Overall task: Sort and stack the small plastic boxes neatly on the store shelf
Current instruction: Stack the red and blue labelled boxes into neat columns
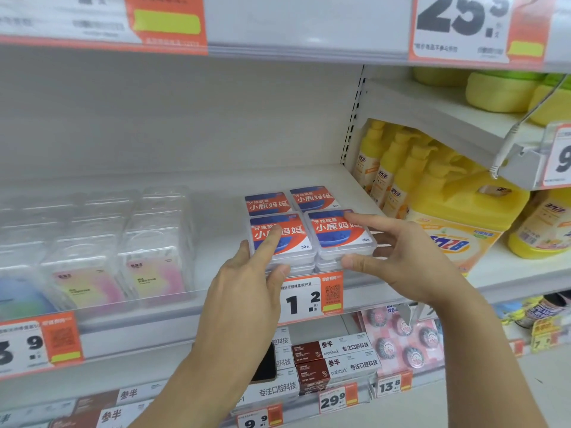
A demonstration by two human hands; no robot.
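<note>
Both forearms rose from the bottom edge toward the shelf (191,307). Left hand (247,273): forefinger laid flat on the lid of the front left box (293,242), thumb against that stack's front edge; a light pinch on top and front, not a full wrap. Right hand (401,257): fingers spread and nearly straight, forefinger tip touching the top right corner of the front right box (340,236), thumb at its front edge; nothing lifted.

Boxes sat in a two-by-two block at the shelf front, just above the price tag (312,296), each front one topping a short stack. Long axes ran front to back, away from the hands. Two rear boxes (290,200) lay directly behind, touching.

Judgement: each hand was nearest its own stack; next move looked like squaring them.

Beyond right: yellow bottles (398,168).
</note>
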